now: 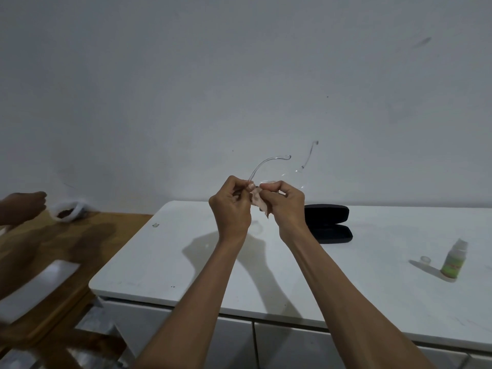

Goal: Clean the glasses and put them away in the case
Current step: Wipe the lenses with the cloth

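Both my hands are raised above the white table, holding clear-framed glasses with their temples pointing up and away. My left hand grips the frame at one lens. My right hand pinches a small pinkish cleaning cloth against that lens; the cloth hangs down between the two hands. The lenses are nearly invisible against the wall. A black glasses case lies open on the table, just behind and to the right of my right wrist.
A small green-labelled spray bottle stands at the table's right, with its clear cap beside it. To the left is a wooden table with a white bowl; another person's hand reaches near the bowl.
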Tool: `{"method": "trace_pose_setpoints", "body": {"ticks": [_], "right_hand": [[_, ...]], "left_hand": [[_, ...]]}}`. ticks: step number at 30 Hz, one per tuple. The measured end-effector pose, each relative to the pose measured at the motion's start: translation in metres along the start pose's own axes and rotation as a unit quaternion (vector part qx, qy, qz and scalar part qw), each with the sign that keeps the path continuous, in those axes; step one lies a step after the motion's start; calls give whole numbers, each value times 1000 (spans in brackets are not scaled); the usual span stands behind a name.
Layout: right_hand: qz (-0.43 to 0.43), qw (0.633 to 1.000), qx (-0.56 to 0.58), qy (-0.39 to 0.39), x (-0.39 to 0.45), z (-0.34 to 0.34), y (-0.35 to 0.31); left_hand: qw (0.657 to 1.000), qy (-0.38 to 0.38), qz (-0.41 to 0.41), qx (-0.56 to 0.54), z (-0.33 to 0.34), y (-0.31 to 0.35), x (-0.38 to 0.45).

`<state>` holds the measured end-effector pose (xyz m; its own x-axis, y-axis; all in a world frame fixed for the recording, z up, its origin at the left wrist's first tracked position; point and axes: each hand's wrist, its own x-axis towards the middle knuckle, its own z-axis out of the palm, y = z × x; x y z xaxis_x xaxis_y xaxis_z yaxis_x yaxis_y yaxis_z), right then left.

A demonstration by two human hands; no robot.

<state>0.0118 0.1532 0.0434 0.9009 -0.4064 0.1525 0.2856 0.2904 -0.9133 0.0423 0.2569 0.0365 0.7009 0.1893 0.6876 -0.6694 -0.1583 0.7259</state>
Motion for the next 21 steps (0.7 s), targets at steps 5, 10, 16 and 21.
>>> {"method": "trace_pose_setpoints", "body": {"ticks": [5, 10, 16, 21], "right_hand": [[9, 999, -31, -5, 1, -1, 7], [-1, 996, -87, -5, 1, -2, 5], [-24, 990, -138, 6, 4, 0, 14], [-59, 979, -192, 29, 3, -4, 19]], "left_hand": [[1000, 1, -13, 1, -4, -5, 1], [1000, 1, -21, 3, -7, -14, 5], [1000, 4, -21, 13, -11, -23, 7], [999, 28, -32, 14, -17, -32, 10]]}}
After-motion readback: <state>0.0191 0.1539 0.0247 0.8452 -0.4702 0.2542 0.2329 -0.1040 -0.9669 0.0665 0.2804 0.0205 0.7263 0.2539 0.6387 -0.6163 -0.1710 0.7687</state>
